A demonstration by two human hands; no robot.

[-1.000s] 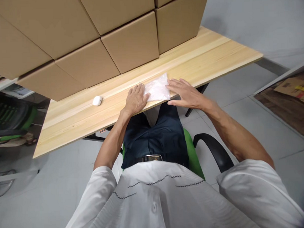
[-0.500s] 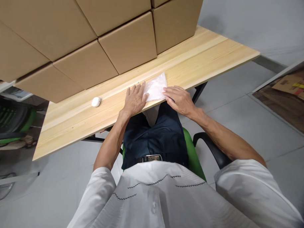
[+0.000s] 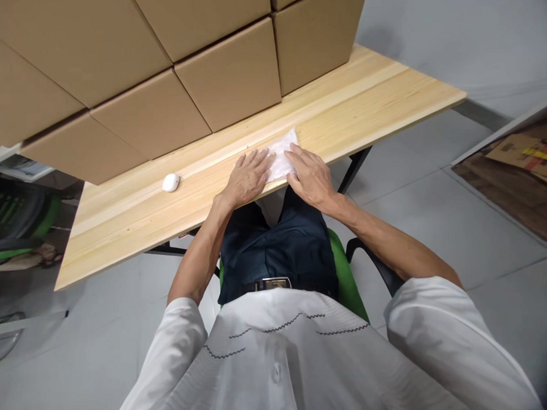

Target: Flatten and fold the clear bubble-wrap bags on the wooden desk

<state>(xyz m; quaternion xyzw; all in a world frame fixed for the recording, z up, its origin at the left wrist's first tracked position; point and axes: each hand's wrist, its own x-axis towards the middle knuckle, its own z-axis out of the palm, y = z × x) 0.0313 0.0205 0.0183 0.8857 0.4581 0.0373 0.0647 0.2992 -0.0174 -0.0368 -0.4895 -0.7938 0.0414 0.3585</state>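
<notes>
A thin, whitish, slightly shiny sheet or bag (image 3: 281, 157) lies flat at the near edge of the wooden table (image 3: 369, 115); its exact kind is unclear. My left hand (image 3: 251, 174) rests flat over its left side, fingers stretched out. On its right side lies my right hand (image 3: 312, 177), also flat with fingers extended. Both hands cover parts of the sheet, leaving its middle and far corner visible between them. Neither hand grips it.
Stacked cardboard boxes (image 3: 228, 75) stand along the table's far side. A small white rounded case (image 3: 171, 182) sits left of my left hand. A green and black chair (image 3: 22, 208) is at the far left, and flattened cardboard (image 3: 525, 151) shows at the right.
My right hand has moved left from the sheet's right edge onto its surface and now lies flatter. My left hand has shifted slightly right, covering more of the sheet.
</notes>
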